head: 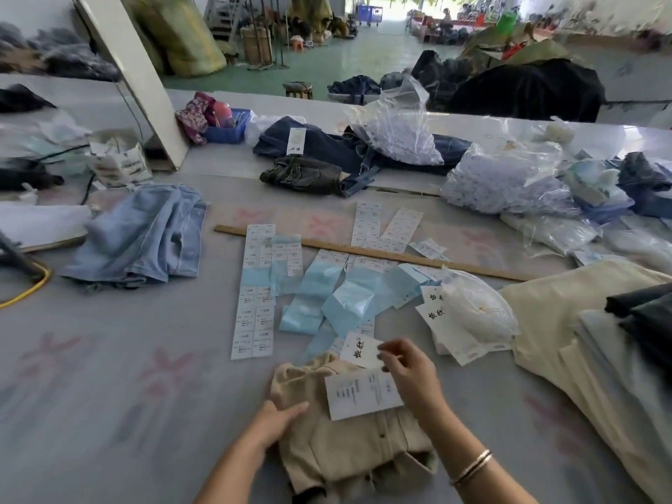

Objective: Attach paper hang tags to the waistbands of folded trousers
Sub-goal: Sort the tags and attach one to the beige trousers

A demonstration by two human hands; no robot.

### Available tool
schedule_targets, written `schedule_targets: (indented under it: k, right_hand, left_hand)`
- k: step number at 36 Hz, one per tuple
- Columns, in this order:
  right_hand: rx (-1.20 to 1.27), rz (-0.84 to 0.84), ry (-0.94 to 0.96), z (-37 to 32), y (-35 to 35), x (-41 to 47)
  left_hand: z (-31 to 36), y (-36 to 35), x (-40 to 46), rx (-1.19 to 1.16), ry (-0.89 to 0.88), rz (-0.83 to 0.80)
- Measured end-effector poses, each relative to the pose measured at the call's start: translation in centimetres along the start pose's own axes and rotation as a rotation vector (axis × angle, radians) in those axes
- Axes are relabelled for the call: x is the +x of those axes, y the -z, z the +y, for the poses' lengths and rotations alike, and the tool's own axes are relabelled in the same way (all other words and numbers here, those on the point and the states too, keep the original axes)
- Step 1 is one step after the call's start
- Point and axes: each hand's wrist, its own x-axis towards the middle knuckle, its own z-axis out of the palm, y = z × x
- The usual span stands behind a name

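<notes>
Head view, trousers: I see the folded beige trousers (349, 441) on the grey worktop (109, 394), at the near edge, between the two forearms.
Head view, left hand: my left hand (276, 421) lies on the left side of the trousers, fingers straight and together, pressing the cloth flat. It holds nothing.
Head view, right hand: my right hand (411, 372) is over the upper end of the trousers. The fingers are curled and pinch the top of the hang tags (360, 380).
Head view, hang tags: two white paper cards, one with black brush characters, one with small printed lines. They lie on the upper end of the trousers. How they are fixed to the cloth I cannot tell.
Head view, label sheets: white and light blue label sheets (254, 292) are spread on the worktop beyond the trousers, some across a wooden ruler (363, 249).
Head view, right side: a stack of cream and grey folded garments (567, 343), and near it a clear plastic bag (476, 307) on more tags.
Head view, left side: light blue jeans (145, 238), crumpled.
Head view, far side: dark jeans (327, 154).
</notes>
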Motion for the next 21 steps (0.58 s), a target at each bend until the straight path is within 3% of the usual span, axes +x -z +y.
schedule_targets:
  k: [3, 6, 9, 12, 16, 21]
  right_hand:
    - [-0.3, -0.274, 0.235, -1.3, -3.1, -1.1]
    - [-0.332, -0.315, 0.385, -2.6, -3.3, -1.1]
    - [-0.333, -0.42, 0.327, -3.9, -1.4, -0.2]
    - [-0.531, -0.569, 0.287, -4.9, 0.6, 0.0]
    - [-0.26, -0.43, 0.243, -7.0, 1.4, -0.7]
    - [0.057, -0.327, 0.173, -9.5, 4.9, -1.3]
  left_hand:
    - [0.8, -0.9, -1.3, -0.049, -0.089, 0.062]
    - [2.9, -0.8, -3.4, -0.049, -0.29, 0.014]
    - [5.7, 0.2, -6.0, 0.036, -0.464, -0.116]
    - [8.7, 1.0, -7.9, 0.21, -0.643, -0.252]
    - [11.9, 0.5, -9.8, 0.374, -0.82, -0.328]
    - [15.2, 1.4, -11.1, 0.363, -0.968, -0.177]
